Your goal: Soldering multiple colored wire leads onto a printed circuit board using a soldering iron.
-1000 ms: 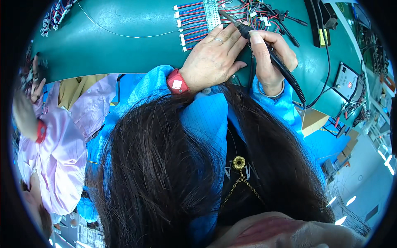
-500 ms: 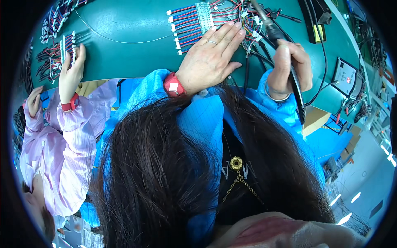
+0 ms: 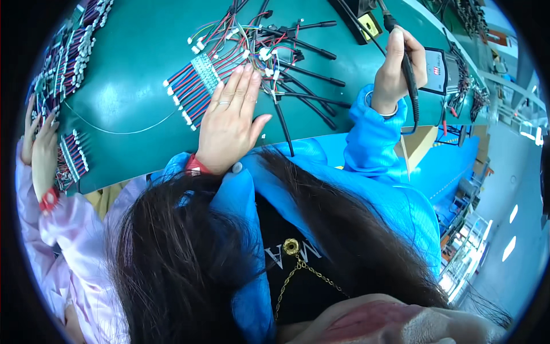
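My left hand [image 3: 229, 120] lies flat, fingers stretched out, over the wires at the right side of a light-green circuit board panel [image 3: 205, 70]. Red, black and blue leads with white connectors [image 3: 184, 94] run out of the panel's left side. On the other side spreads a tangle of coloured wires [image 3: 252, 43] ending in several black cables [image 3: 309, 74]. My right hand [image 3: 395, 71] is closed around the handle of a soldering iron [image 3: 410, 80], held upward beside the iron stand [image 3: 350, 20]. The iron's tip is out of sight at the top edge.
A soldering station [image 3: 433, 70] sits on the green table [image 3: 132, 74] at the right. The stand holds a yellow sponge [image 3: 369, 26]. At the left, a co-worker's hands [image 3: 44, 149] are among wired boards [image 3: 71, 157]. A thin pale wire [image 3: 123, 133] curves across the table.
My right hand has lifted the soldering iron away from the wires, up toward the stand. My left hand stays flat by the panel. The view has shifted right; the co-worker's hands have moved.
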Motion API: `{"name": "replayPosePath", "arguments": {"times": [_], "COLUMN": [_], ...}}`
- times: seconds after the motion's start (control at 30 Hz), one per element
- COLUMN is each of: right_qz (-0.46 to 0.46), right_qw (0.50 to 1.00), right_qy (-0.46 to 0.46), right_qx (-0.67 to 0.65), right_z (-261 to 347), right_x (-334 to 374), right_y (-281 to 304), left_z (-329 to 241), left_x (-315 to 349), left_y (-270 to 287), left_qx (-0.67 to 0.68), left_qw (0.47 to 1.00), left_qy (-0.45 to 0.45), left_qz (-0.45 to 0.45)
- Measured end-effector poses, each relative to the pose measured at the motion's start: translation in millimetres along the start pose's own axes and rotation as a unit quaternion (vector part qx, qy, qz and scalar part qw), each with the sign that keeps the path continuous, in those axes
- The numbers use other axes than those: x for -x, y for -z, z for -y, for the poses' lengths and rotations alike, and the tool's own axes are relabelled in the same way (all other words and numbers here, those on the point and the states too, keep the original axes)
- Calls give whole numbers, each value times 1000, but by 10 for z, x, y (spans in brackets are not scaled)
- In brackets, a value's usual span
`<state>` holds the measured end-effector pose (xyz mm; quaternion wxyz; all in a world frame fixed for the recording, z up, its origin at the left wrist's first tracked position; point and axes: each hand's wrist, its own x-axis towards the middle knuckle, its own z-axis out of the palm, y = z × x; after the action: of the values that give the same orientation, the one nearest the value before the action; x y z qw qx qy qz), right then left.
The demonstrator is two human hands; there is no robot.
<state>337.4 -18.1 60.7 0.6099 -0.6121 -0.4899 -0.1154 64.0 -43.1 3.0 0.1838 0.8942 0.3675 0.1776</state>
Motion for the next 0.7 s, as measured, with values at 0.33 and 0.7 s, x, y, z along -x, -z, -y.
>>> {"name": "replayPosePath", "arguments": {"times": [0.33, 0.7], "right_qz": [21, 350], "right_qw": [999, 915], "right_qy": [16, -131], "right_qx": [-33, -154], "right_z": [61, 1011], "right_x": [13, 826], "right_y": [-23, -302], "left_z": [47, 94], "left_x": [46, 68], "left_y": [-18, -51], "left_qx": [4, 23], "left_qw": [1000, 999], "left_qy": [-1, -7], "left_qz": [0, -27]}}
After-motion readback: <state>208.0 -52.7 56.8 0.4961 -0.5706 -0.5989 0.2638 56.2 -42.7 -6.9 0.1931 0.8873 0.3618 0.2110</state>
